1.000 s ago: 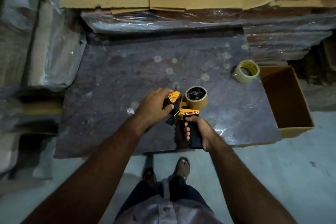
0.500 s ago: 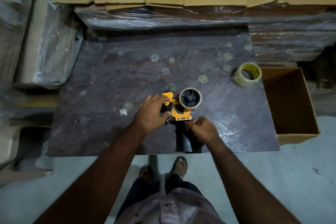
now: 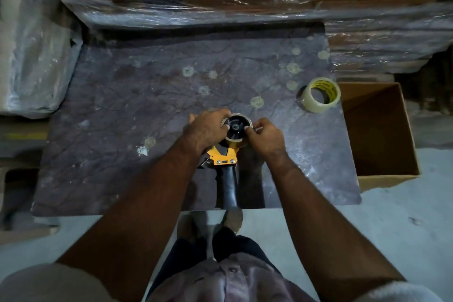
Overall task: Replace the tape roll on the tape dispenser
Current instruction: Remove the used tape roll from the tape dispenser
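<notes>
Old core coming off the tape dispenser (image 3: 224, 158)

I've got left hand (image 3: 208, 130) and right hand (image 3: 266, 136) gripping the spent roll (image 3: 236, 127); new roll (image 3: 321, 94) waits at two o'clock.

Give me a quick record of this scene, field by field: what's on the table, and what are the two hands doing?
Surface: dark plastic-covered table
Tool: tape dispenser, yellow frame, black handle pointing toward the person
On the tool: nearly spent roll on the black hub
Left hand: gripping the roll's left edge
Right hand: pinching the roll's right edge
Spare: clear tape roll near the table's right edge, untouched
Beside the table: open cardboard box
Stage: old roll not yet off
</notes>
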Motion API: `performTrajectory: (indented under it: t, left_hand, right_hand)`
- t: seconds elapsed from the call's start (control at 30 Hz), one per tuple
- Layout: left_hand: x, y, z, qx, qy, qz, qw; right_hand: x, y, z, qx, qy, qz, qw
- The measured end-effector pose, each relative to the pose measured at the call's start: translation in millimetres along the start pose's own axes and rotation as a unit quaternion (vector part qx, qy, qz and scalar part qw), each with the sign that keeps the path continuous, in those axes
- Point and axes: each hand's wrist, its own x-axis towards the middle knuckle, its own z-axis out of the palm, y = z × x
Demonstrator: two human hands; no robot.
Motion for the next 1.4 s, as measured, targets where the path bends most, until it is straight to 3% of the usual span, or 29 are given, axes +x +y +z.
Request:
performTrajectory:
  t: [0.23, 0.37, 0.53, 0.63, 0.9, 1.13, 1.27, 1.33, 1.4]
  left_hand:
    - [14, 2, 13, 0.046, -0.009, -0.049, 0.998]
    - [22, -2, 20, 0.017, -0.017, -0.031, 0.999]
    - [25, -2, 11, 0.067, -0.008, -0.019, 0.998]
    - [27, 6, 6, 0.115, -0.019, -0.053, 0.992]
    - [20, 11, -10, 0.167, 0.014, -0.067, 0.984]
    - [6, 19, -1, 0.171, 0.074, -0.072, 0.98]
    - [3, 4, -19, 0.077, 0.09, -0.016, 0.993]
    - [0, -12, -30, -0.086, 0.081, 0.01, 0.993]
    - [-7, -22, -42, -0.227, 0.064, 0.024, 0.972]
  right_hand:
    - [6, 9, 9, 0.053, -0.017, 0.076, 0.996]
    - [11, 5, 8, 0.042, -0.034, 0.092, 0.994]
    - [17, -9, 8, 0.039, -0.052, 0.116, 0.991]
    - [19, -13, 7, 0.039, -0.075, 0.138, 0.987]
    - [7, -37, 14, -0.033, -0.024, 0.139, 0.989]
    - [0, -36, 15, -0.023, -0.001, 0.142, 0.99]
    - [-18, -57, -2, 0.089, 0.0, 0.145, 0.985]
    - [-28, -62, -14, 0.175, -0.008, 0.147, 0.974]
    - [-42, -68, -27, 0.26, -0.037, 0.123, 0.957]
